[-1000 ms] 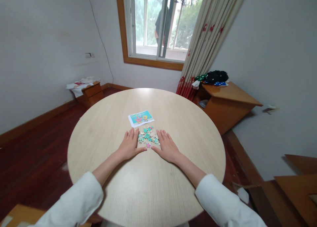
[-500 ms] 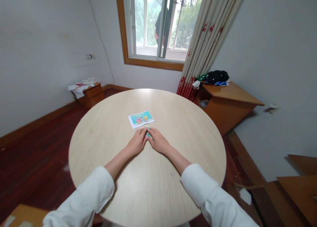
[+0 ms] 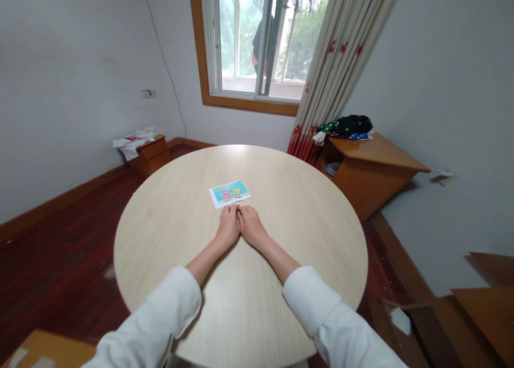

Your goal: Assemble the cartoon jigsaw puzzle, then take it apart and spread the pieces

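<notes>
My left hand (image 3: 228,225) and my right hand (image 3: 251,225) are pressed side by side on the round light-wood table (image 3: 172,223), fingers curled together over a pile of small jigsaw pieces (image 3: 239,213). Only a sliver of the pieces shows between the two hands; the rest is hidden under them. Just beyond my fingertips lies a small picture card (image 3: 229,193) with a turquoise cartoon print. Both forearms come out of white sleeves.
A low wooden cabinet (image 3: 371,170) with dark clothes on top stands at the right, beside a curtain (image 3: 341,52). A small drawer unit (image 3: 149,152) with papers stands by the left wall. Cardboard pieces (image 3: 485,303) lie on the floor at the right. A window (image 3: 261,36) is behind the table.
My two hands lay flat and apart on either side of the spread-out pieces; they have swept inward and now meet, gathering the pieces into a pile beneath them.
</notes>
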Available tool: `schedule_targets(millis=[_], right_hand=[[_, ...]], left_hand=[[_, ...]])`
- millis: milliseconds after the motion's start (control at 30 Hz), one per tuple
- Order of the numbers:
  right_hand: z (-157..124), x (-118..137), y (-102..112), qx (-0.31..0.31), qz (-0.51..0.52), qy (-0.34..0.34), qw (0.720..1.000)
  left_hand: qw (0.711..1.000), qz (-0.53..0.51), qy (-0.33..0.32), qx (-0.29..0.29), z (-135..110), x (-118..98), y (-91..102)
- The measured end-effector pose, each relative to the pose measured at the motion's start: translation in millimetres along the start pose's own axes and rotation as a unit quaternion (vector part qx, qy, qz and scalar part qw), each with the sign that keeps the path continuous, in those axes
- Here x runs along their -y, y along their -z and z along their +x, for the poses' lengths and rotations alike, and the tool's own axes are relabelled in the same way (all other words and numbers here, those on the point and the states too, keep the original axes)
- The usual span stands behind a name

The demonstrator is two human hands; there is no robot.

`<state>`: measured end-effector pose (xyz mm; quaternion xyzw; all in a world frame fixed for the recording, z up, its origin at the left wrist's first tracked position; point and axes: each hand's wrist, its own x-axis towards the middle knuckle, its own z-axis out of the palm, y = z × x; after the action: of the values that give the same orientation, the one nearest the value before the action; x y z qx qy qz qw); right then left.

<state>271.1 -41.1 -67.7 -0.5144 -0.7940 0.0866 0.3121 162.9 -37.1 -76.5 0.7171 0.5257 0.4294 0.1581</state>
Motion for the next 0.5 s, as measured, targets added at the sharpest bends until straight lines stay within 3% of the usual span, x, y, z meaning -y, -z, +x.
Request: schedule_targets(millis=[233,500], right_hand=[[5.8,4.4,9.2,-0.075,0.120,0.017,0.990],[7.6,8.0,26.4,-0.135,0.212,-0.027,0.967]], left_hand=[[0.998,-0.054,0.001,-0.037,6.1,-15.6,2.7],[0.994,-0.096,0.025,-0.048,10.8,-29.2,16.1]])
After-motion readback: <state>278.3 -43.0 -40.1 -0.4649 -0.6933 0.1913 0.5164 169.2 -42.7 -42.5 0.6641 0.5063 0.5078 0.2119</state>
